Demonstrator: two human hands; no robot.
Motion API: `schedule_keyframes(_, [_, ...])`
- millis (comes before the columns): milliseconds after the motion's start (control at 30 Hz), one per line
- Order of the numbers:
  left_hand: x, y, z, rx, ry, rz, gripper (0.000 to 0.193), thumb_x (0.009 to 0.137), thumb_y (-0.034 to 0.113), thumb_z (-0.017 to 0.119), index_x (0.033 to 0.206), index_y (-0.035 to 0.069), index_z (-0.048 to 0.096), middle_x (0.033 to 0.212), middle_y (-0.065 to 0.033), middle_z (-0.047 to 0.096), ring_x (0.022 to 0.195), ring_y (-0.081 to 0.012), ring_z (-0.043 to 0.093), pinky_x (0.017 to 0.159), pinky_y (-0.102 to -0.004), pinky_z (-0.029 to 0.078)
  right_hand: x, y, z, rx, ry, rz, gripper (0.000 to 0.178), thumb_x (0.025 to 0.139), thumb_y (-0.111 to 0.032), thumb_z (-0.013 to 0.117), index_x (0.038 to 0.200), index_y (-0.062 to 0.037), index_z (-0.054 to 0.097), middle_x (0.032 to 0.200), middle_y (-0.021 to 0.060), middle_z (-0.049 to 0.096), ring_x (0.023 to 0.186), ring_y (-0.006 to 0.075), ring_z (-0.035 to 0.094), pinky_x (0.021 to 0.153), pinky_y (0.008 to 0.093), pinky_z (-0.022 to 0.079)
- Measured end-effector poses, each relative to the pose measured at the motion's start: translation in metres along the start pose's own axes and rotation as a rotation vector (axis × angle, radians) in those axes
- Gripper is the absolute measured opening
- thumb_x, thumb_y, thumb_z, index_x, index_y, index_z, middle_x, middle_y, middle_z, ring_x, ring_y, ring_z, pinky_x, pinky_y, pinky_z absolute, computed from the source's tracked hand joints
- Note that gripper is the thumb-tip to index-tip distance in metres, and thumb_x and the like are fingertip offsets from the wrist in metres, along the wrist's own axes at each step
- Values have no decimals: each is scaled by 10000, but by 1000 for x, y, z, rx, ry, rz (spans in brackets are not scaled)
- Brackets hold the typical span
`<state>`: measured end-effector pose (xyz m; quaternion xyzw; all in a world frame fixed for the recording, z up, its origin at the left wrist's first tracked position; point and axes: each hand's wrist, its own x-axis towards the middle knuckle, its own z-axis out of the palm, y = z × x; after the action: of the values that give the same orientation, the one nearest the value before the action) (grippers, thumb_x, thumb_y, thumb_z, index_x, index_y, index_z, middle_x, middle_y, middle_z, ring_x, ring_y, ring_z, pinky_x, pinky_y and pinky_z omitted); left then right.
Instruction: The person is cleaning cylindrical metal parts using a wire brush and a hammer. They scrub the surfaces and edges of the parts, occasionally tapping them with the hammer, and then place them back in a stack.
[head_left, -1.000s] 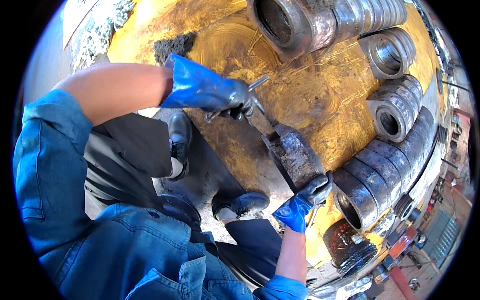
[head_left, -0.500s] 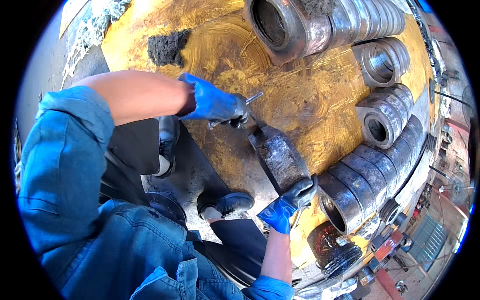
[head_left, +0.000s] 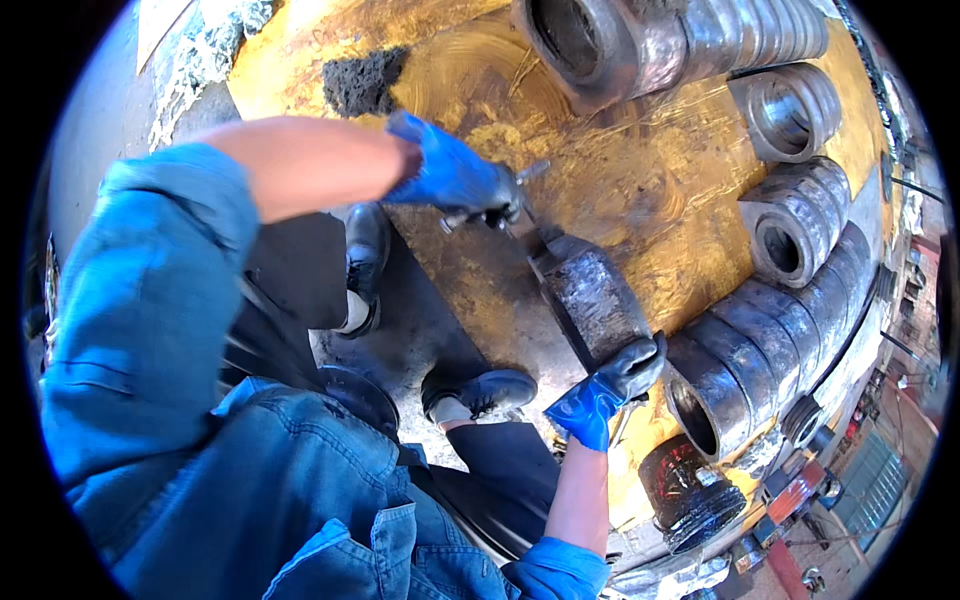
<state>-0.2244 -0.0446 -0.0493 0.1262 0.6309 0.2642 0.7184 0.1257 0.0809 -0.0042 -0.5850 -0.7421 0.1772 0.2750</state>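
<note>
The dark, grimy metal block (head_left: 592, 295) lies on the yellow, scuffed counter (head_left: 640, 190), a little right of the middle, its long side running from far-left to near-right. Your right hand (head_left: 610, 385), in a blue glove with blackened fingers, is at its near end, the fingers curled up against that end and touching it; you cannot tell whether the grip is fully clenched round the block or only braced on it. Your left hand (head_left: 455, 180), gloved the same, is at the block's far end, clenched on a slim metal tool (head_left: 525, 205) whose tip meets the block's far corner.

To the right of the block, heavy ribbed steel sleeves (head_left: 745, 355) lie on their sides in a curved row along the counter's right rim, open bores facing you. A larger steel sleeve (head_left: 600, 40) lies at the far edge. A patch of black grit (head_left: 362, 80) sits on the far-left part of the counter. Near you, your two dark shoes (head_left: 365, 265) stand on the grey floor (head_left: 400, 345) by the counter's left edge.
</note>
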Motion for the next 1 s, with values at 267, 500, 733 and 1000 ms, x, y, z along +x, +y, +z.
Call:
schedule_keyframes(267, [37,-43,-18,-184,-152,138,188,911,264,683,862,83,690,717,-45,653,595,-151,575,529,-330,405,-2,-6,6,-14,18,-77,505,1072,-377,476,1232,71,644,1229,278,663,1115,401,629,998,454,486])
schedule_keyframes(500, [32,-32,-13,-120,-238,244,173,899,248,708,892,77,681,748,-61,653,631,-162,585,548,-334,413,0,-8,-4,-24,18,-16,518,1079,-378,442,1295,58,619,1287,267,635,1179,401,609,1041,473,474])
schedule_keyframes(733, [21,-19,-3,7,-108,142,170,887,218,728,934,67,668,792,-76,647,683,-180,590,588,-349,430,2,-7,-3,6,-24,-2,540,1074,-403,448,1301,55,622,1305,273,630,1210,403,598,1058,478,460])
schedule_keyframes(1000, [-26,-7,-29,43,-31,96,196,874,184,751,983,56,652,842,-94,641,743,-200,596,633,-365,449,0,-4,0,5,-27,-34,553,1073,-419,435,1296,47,632,1296,271,635,1199,410,599,1054,490,456])
